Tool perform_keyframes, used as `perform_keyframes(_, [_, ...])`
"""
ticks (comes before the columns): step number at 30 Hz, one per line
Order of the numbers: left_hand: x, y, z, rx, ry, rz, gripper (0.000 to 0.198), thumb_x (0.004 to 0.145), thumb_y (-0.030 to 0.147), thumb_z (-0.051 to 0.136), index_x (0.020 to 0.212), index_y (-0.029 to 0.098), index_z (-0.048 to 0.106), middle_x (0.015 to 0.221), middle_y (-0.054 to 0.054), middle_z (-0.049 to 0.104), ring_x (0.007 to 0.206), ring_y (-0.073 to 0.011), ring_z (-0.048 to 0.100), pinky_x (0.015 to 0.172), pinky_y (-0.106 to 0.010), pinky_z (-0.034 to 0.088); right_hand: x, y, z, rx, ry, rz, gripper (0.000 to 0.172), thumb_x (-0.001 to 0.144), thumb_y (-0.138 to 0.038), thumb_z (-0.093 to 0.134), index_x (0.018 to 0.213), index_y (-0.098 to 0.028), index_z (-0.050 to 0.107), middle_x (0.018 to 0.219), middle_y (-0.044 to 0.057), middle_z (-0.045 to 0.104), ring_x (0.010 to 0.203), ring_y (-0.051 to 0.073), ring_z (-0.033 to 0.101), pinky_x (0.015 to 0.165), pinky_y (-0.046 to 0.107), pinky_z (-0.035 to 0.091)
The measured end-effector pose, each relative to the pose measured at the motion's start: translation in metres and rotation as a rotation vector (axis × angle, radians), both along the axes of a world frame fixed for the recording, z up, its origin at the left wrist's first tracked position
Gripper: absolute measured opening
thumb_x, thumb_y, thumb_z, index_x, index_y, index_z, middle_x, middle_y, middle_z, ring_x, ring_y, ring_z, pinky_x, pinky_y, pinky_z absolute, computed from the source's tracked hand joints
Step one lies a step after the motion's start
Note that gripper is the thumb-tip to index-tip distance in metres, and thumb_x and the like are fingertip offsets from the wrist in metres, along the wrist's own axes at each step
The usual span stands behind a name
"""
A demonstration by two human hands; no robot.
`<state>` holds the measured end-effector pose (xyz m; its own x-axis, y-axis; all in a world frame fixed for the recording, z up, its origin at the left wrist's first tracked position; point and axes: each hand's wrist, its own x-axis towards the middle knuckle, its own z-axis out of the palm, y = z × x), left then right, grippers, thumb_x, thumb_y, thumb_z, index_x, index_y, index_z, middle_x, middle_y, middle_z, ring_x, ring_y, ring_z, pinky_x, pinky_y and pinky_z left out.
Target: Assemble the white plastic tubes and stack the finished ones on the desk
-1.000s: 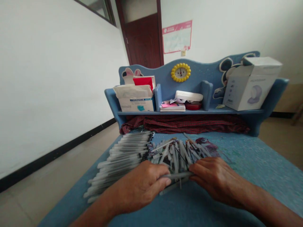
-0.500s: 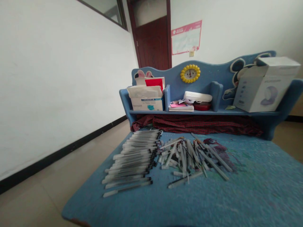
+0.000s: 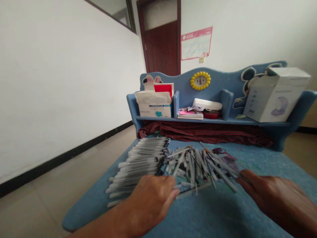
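Observation:
On the blue table (image 3: 188, 218), a long row of capped pens (image 3: 142, 155) lies side by side at the left, black ends to the right. Right of it is a loose heap of pen parts (image 3: 193, 162), clear tubes and thin refills. My left hand (image 3: 156, 195) is over the lower end of the row, fingertips closed at the left end of a pen (image 3: 193, 190) at the heap's near edge. My right hand (image 3: 262, 188) reaches in from the right, its fingers pinched on the end of a clear tube (image 3: 231, 170) at the heap's right side.
A blue shelf (image 3: 213, 120) across the back holds a mask box (image 3: 155, 110), papers (image 3: 189, 115), a red tin (image 3: 211, 114) and a large white box (image 3: 277, 96). A yellow flower clock (image 3: 200, 80) is above. Red checked cloth (image 3: 205, 132) lies beneath the shelf.
Both my hands have come into view, the left from below and the right from the right side, and reached the pen parts. The view has tilted slightly.

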<state>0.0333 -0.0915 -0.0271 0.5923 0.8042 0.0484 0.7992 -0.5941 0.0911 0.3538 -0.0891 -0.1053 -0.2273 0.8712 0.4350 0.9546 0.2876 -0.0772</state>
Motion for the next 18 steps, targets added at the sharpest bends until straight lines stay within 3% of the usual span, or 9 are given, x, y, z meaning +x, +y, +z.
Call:
perform_keyframes(3, [0.026, 0.030, -0.009, 0.089, 0.068, 0.014, 0.024, 0.089, 0.029, 0.038, 0.085, 0.015, 0.058, 0.079, -0.011, 0.067, 0.070, -0.0241, 0.063, 0.063, -0.033, 0.046, -0.039, 0.026, 0.028, -0.096, -0.207, -0.088, 0.018, 0.084, -0.026, 0.042, 0.078, -0.021, 0.058, 0.043, 0.006, 0.059, 0.035, 0.022, 0.056, 0.036, 0.027, 0.020])
perform_keyframes(7, [0.046, 0.058, -0.017, 0.102, 0.093, 0.074, 0.019, 0.085, 0.024, 0.043, 0.091, 0.014, 0.059, 0.085, -0.015, 0.068, 0.078, -0.0278, 0.065, 0.068, -0.037, 0.049, -0.059, 0.045, 0.028, -0.169, -0.292, -0.112, 0.021, 0.084, -0.014, 0.039, 0.083, -0.017, 0.060, 0.057, 0.013, 0.067, 0.050, 0.029, 0.065, 0.038, 0.028, 0.032])
perform_keyframes(10, [0.050, 0.065, -0.018, 0.117, 0.080, 0.084, 0.023, 0.083, 0.026, 0.047, 0.101, 0.015, 0.056, 0.092, -0.013, 0.066, 0.084, -0.0270, 0.064, 0.072, -0.036, 0.049, -0.063, 0.048, 0.025, -0.220, -0.270, -0.121, 0.022, 0.085, -0.017, 0.039, 0.090, -0.015, 0.060, 0.062, 0.014, 0.068, 0.055, 0.030, 0.067, 0.042, 0.031, 0.039])
perform_keyframes(13, [0.039, 0.063, -0.010, 0.153, 0.072, 0.091, 0.024, 0.085, 0.029, 0.045, 0.102, 0.015, 0.055, 0.092, -0.012, 0.065, 0.085, -0.0264, 0.062, 0.073, -0.036, 0.048, -0.066, 0.045, 0.027, -0.274, -0.243, -0.130, 0.024, 0.086, -0.026, 0.039, 0.095, -0.017, 0.059, 0.066, 0.013, 0.069, 0.061, 0.031, 0.068, 0.048, 0.034, 0.044])
perform_keyframes(18, [-0.004, 0.042, 0.012, 0.152, 0.125, 0.141, 0.024, 0.088, 0.026, 0.039, 0.093, 0.013, 0.059, 0.088, -0.011, 0.064, 0.082, -0.0247, 0.061, 0.075, -0.035, 0.045, -0.062, 0.041, 0.022, -0.299, -0.213, -0.091, 0.027, 0.087, -0.031, 0.037, 0.095, -0.020, 0.060, 0.066, 0.012, 0.069, 0.063, 0.033, 0.068, 0.048, 0.036, 0.043])
